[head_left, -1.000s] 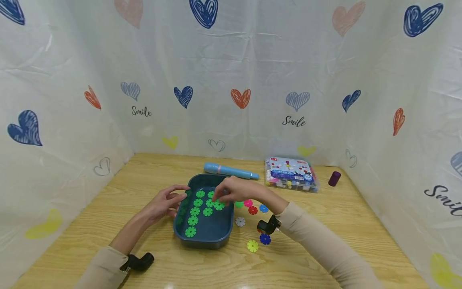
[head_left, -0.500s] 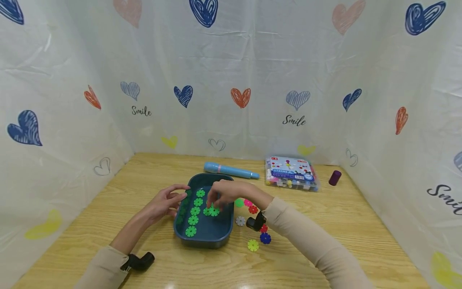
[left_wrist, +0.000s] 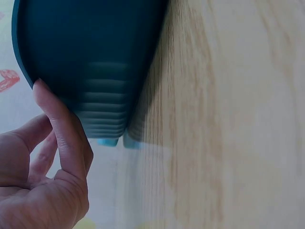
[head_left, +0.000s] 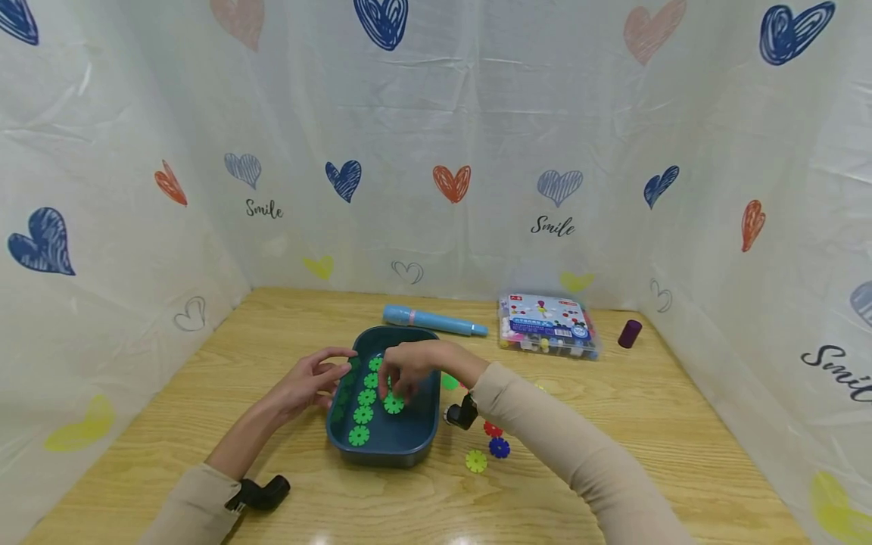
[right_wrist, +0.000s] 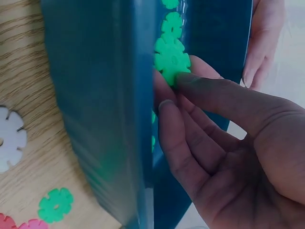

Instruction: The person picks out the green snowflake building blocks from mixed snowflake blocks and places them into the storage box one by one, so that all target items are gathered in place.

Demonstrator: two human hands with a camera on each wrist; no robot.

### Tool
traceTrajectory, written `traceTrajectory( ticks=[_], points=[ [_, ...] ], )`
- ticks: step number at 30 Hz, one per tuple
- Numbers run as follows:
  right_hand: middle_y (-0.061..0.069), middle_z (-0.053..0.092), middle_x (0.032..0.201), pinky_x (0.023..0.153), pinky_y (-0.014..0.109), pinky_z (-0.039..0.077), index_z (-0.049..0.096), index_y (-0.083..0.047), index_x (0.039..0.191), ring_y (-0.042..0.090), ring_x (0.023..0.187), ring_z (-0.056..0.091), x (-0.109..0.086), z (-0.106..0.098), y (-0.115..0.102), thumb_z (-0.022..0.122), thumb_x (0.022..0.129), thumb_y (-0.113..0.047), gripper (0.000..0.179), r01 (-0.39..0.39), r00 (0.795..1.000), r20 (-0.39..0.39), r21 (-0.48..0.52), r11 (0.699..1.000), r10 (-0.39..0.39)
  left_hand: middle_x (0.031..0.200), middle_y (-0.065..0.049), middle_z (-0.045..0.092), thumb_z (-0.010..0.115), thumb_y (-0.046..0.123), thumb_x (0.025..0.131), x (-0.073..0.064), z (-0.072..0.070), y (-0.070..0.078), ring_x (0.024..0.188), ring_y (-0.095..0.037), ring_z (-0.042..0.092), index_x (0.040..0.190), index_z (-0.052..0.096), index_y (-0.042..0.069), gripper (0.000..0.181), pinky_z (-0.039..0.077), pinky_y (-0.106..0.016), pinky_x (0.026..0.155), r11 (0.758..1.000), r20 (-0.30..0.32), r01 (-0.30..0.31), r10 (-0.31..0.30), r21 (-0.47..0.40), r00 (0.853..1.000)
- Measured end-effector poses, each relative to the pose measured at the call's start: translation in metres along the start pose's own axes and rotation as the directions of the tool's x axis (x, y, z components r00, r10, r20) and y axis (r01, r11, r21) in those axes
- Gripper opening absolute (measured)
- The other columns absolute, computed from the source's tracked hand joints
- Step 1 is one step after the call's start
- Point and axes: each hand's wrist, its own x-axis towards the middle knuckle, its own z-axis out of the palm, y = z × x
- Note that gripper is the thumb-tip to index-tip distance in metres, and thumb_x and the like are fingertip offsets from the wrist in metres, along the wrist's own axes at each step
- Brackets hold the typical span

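Observation:
A dark blue-green rectangular tray (head_left: 398,457) stands on the table. Inside, several green flower-shaped discs (head_left: 363,414) form a lengthwise row along its left side. My right hand (head_left: 409,367) reaches down into the tray. In the right wrist view, its thumb and fingers pinch a green flower disc (right_wrist: 170,59), with more green discs lying behind it. At the tray's left side, my left hand (head_left: 309,382) touches the rim with loosely bent fingers. The left wrist view shows one fingertip (left_wrist: 42,88) against the rim, on the tray's outside. My right hand hides part of the tray floor.
Right of the tray lie loose flower discs: yellow (head_left: 476,461), dark blue (head_left: 499,447), red (head_left: 493,429) and white (right_wrist: 9,138). Behind stand a light blue tube (head_left: 436,321), a clear plastic box (head_left: 548,327) with a printed label, and a small purple cylinder (head_left: 630,334).
My right hand has moved left and a little nearer within the tray, its forearm following. The left hand keeps its place at the rim.

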Motion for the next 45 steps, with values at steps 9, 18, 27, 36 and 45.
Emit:
traceTrajectory(
  ticks=[9, 18, 27, 36, 45],
  points=[
    [0.003, 0.071, 0.091, 0.073, 0.029, 0.060, 0.072, -0.010, 0.110, 0.017, 0.077, 0.073, 0.012, -0.001, -0.001, 0.058, 0.095, 0.001, 0.023, -0.018, 0.995, 0.099, 0.053, 0.998, 0.013, 0.088, 0.000, 0.061, 0.057, 0.032, 0.100, -0.001, 0.000, 0.002, 0.066, -0.010, 0.061, 0.145, 0.043, 0.013, 0.051, 0.053, -0.022, 0.055, 1.000, 0.007, -0.010, 0.010, 0.001, 1.000],
    [0.010, 0.069, 0.091, 0.081, 0.038, 0.059, 0.070, -0.006, 0.114, 0.026, 0.084, 0.073, 0.016, 0.001, -0.006, 0.059, 0.093, 0.005, 0.026, -0.044, 0.989, 0.142, 0.068, 0.997, 0.034, 0.087, 0.000, 0.060, 0.057, 0.030, 0.100, -0.002, -0.001, 0.002, 0.066, -0.009, 0.062, 0.145, 0.042, 0.012, 0.051, 0.054, -0.023, 0.055, 1.000, 0.017, -0.018, 0.018, -0.007, 1.000],
    [0.009, 0.067, 0.096, 0.078, 0.032, 0.060, 0.069, -0.008, 0.116, 0.020, 0.081, 0.072, 0.016, 0.004, -0.007, 0.058, 0.093, 0.005, 0.028, -0.092, 0.987, 0.137, 0.063, 0.994, 0.082, 0.087, 0.000, 0.061, 0.059, 0.032, 0.099, -0.001, -0.002, -0.001, 0.066, -0.009, 0.061, 0.144, 0.044, 0.013, 0.051, 0.054, -0.022, 0.055, 1.000, 0.014, -0.013, 0.014, -0.005, 1.000],
    [0.016, 0.072, 0.107, 0.076, 0.032, 0.060, 0.067, -0.006, 0.120, 0.026, 0.087, 0.074, 0.001, -0.009, 0.003, 0.060, 0.095, -0.002, 0.026, -0.039, 0.999, 0.033, 0.090, 0.995, 0.036, 0.089, -0.001, 0.061, 0.058, 0.033, 0.099, 0.000, -0.001, 0.000, 0.067, -0.010, 0.061, 0.144, 0.044, 0.014, 0.051, 0.054, -0.022, 0.056, 1.000, 0.004, -0.004, 0.004, 0.004, 1.000],
    [0.020, 0.072, 0.099, 0.070, 0.028, 0.059, 0.065, -0.005, 0.120, 0.028, 0.084, 0.073, -0.043, -0.021, 0.022, 0.060, 0.098, -0.011, 0.024, 0.084, 0.987, -0.142, 0.073, 0.994, -0.074, 0.088, 0.000, 0.061, 0.060, 0.035, 0.097, 0.000, 0.000, -0.001, 0.068, -0.011, 0.059, 0.143, 0.044, 0.014, 0.053, 0.054, -0.023, 0.056, 1.000, -0.010, 0.008, -0.008, 0.011, 1.000]
  ],
)
